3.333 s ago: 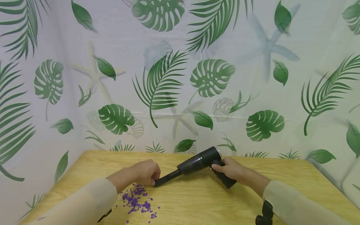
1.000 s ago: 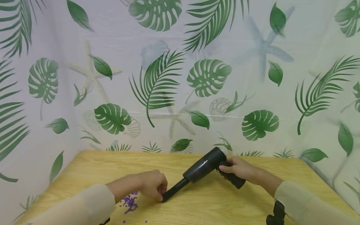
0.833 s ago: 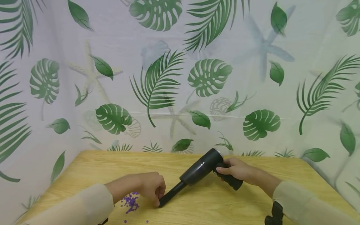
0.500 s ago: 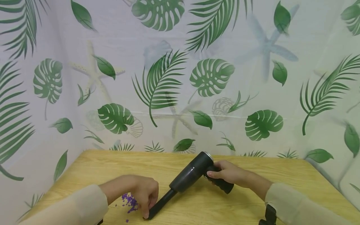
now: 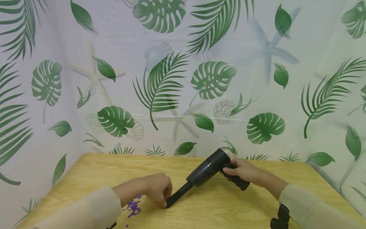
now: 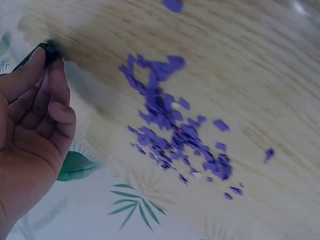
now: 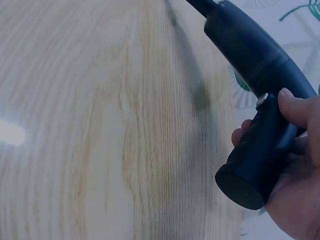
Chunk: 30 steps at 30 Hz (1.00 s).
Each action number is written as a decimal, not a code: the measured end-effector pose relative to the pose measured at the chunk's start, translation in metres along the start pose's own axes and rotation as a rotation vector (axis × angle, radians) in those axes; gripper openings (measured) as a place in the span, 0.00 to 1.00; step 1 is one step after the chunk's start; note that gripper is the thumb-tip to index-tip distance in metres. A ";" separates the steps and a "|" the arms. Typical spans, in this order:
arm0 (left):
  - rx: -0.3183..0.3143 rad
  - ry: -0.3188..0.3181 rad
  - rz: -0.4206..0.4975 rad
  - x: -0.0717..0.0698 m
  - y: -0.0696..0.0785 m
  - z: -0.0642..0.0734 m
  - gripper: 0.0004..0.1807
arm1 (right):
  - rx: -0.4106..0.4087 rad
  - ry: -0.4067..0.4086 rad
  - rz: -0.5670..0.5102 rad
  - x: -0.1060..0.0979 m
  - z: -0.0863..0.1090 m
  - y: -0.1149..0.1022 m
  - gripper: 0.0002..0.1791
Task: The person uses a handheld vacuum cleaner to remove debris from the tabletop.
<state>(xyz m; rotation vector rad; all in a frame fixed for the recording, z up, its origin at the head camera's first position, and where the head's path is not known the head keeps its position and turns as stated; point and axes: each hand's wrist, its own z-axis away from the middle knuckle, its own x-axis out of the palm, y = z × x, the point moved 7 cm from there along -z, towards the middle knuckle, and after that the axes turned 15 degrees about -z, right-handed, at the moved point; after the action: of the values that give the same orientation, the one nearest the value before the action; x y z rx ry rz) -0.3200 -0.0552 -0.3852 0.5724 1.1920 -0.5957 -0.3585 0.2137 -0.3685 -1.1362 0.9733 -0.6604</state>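
Observation:
A black handheld vacuum cleaner (image 5: pixel 206 169) slants across the middle of the head view, its slim nozzle (image 5: pixel 180 194) pointing down and left to the tabletop. My right hand (image 5: pixel 246 171) grips the handle, thumb close to the small button in the right wrist view. At the nozzle's tip, my left hand (image 5: pixel 159 189) pinches the end between thumb and fingers, as the left wrist view also shows. Just left of that tip lies a loose heap of small purple paper scraps (image 5: pixel 133 208); the left forearm covers part of it. More of the scraps (image 6: pixel 162 117) appear in the left wrist view.
The wood-grain table (image 5: pixel 223 206) runs back to a white curtain (image 5: pixel 183 127) printed with green leaves. Another part of the curtain stands at the left. A stray purple scrap (image 5: pixel 127 226) lies near the front edge of view.
Fewer purple scraps lie on the table than 3.3 seconds ago. Since half a second ago, both hands and the vacuum cleaner have moved right and away from me, the nozzle tip leaving the front.

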 end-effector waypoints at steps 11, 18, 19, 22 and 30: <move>-0.053 0.038 -0.200 -0.007 -0.013 -0.002 0.11 | 0.026 0.030 -0.028 0.011 -0.002 -0.002 0.18; 0.027 0.025 -0.051 -0.002 -0.009 -0.001 0.10 | -0.061 0.037 0.071 0.006 0.000 -0.014 0.16; 0.048 0.018 -0.032 -0.002 -0.005 -0.001 0.09 | -0.078 0.026 0.080 0.004 0.000 -0.015 0.16; 0.077 0.007 -0.004 -0.001 0.001 -0.003 0.09 | -0.109 -0.002 0.089 0.000 0.001 -0.016 0.17; -0.019 0.068 -0.165 -0.005 -0.011 -0.009 0.10 | -0.070 0.062 0.078 0.001 0.001 -0.009 0.18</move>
<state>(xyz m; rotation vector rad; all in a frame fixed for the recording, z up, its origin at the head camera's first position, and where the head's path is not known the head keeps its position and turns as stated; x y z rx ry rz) -0.3346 -0.0562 -0.3834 0.4844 1.3166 -0.7083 -0.3573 0.2104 -0.3598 -1.1386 1.0955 -0.6063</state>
